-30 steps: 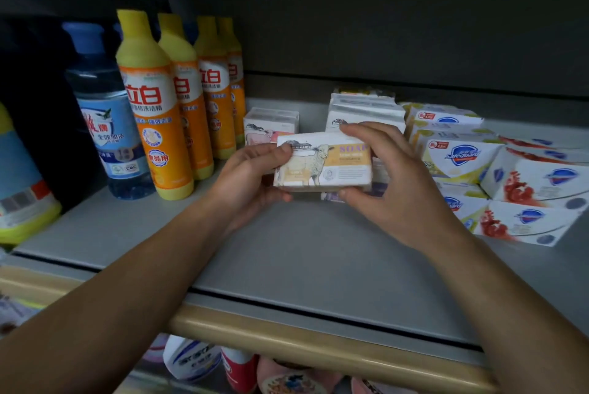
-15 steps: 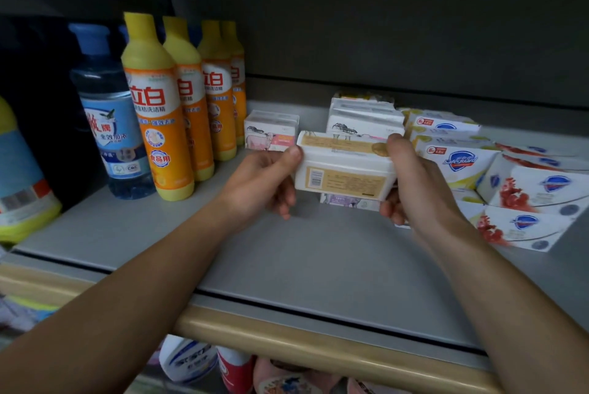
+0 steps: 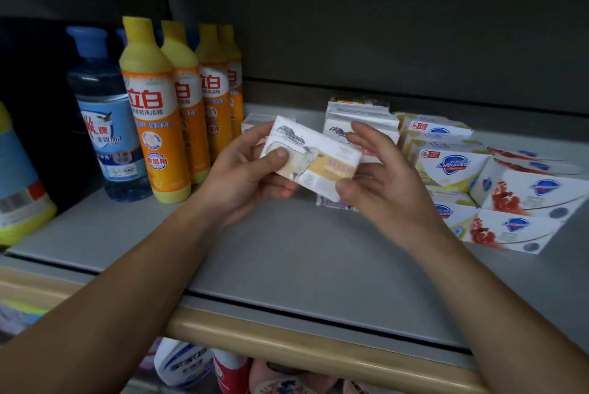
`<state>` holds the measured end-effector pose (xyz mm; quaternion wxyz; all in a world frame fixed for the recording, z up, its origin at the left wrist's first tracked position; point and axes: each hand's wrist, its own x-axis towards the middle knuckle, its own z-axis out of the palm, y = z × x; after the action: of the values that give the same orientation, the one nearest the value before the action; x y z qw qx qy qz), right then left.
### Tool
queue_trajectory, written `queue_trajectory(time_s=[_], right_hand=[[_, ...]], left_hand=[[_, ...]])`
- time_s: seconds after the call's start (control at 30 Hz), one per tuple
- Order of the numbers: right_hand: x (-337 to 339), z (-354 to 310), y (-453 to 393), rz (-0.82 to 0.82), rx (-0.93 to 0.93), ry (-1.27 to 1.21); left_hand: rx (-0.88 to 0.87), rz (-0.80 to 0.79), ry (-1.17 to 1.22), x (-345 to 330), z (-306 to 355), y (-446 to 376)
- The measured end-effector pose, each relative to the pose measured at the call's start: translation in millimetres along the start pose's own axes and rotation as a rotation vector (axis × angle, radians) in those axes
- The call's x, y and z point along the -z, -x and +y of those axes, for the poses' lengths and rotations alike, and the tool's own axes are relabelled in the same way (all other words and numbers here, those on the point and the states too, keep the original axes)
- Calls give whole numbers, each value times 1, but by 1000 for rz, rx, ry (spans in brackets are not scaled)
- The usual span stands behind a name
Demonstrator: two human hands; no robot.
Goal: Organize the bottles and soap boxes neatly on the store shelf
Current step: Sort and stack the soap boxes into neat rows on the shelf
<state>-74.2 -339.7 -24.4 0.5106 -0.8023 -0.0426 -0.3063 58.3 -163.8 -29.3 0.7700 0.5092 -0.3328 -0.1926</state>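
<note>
Holding a soap box point(image 3: 314, 159) in the middle of the frame, you have it lifted clear of the grey shelf point(image 3: 287, 253), tilted so its right end dips lower. Your left hand point(image 3: 245, 173) grips the box's left end, thumb pressed flat on the printed face and fingers curled beneath. Your right hand point(image 3: 379, 176) takes the right end, thumb under the lower corner; its upper fingers are spread loosely above the box's far edge, and whether they touch it you cannot tell.

Behind the box, just right of centre, sits a stack of similar soap boxes point(image 3: 360, 121). Further right lie the white Safeguard boxes point(image 3: 452, 167), some tipped at angles, reaching toward the frame's right edge. In the upper left stands a row of yellow-and-orange bottles point(image 3: 153, 113) running back toward the rear wall, with a blue-capped bottle point(image 3: 106, 119) just beside them on the left. A blurred blue-and-yellow bottle point(image 3: 19, 183) shows at the far left edge.
</note>
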Motion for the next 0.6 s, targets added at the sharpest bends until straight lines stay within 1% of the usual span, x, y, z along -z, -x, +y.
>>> queue_trajectory(time_s=[0.1,0.2,0.27,0.33,0.4,0.5,0.6], right_hand=[[-2,3,-2,102,13,89],[0,2,-2,154,56,130],[3,1,-2,189,112,200],[5,-1,-3,199,188,309],[5,-1,-3,199,306,414],[1,0,-4,197,474,529],[0,0,-5,206,532,570]], left_hand=[[-45,-51,-3,0,2,2],[-59,-107,-3,0,3,2],[-63,-123,14,0,2,3],[-75,-99,59,-2,0,3],[-75,-52,83,-5,-3,3],[-63,-26,93,-4,-4,2],[-73,-24,102,-3,-2,1]])
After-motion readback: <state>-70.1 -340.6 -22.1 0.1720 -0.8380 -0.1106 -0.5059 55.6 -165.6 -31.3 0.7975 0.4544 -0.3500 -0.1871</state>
